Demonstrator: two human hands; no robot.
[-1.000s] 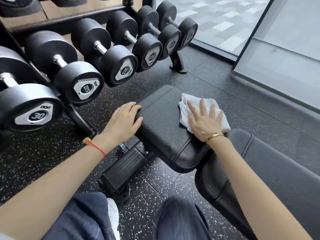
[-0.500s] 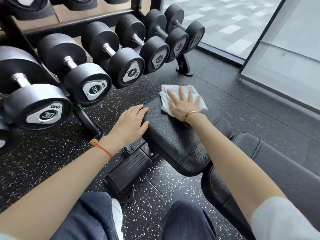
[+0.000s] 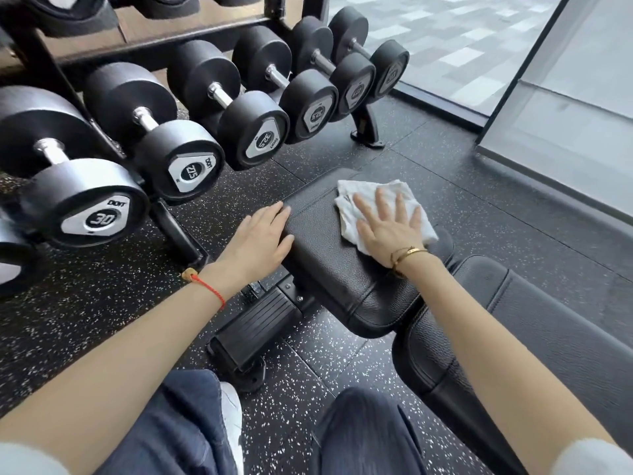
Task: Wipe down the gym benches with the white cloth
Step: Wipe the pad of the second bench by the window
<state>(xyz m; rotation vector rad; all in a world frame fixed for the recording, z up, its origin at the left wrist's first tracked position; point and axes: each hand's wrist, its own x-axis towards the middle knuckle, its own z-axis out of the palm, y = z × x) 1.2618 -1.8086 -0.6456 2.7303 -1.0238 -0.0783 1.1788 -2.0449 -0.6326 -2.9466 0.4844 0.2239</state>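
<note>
A black padded bench seat lies in the middle of the view, with the longer back pad running off to the lower right. The white cloth is spread on the seat's far right part. My right hand presses flat on the cloth with straight, spread fingers. My left hand rests flat on the seat's left edge and holds nothing.
A rack of black dumbbells stands close on the left, its foot just beyond the seat. The bench's black base sits on speckled rubber floor. A glass wall runs along the right. My knees are at the bottom.
My right hand slid the cloth to the seat's far end and has now drawn it back toward me and to the right. The left hand stayed on the seat's left edge.
</note>
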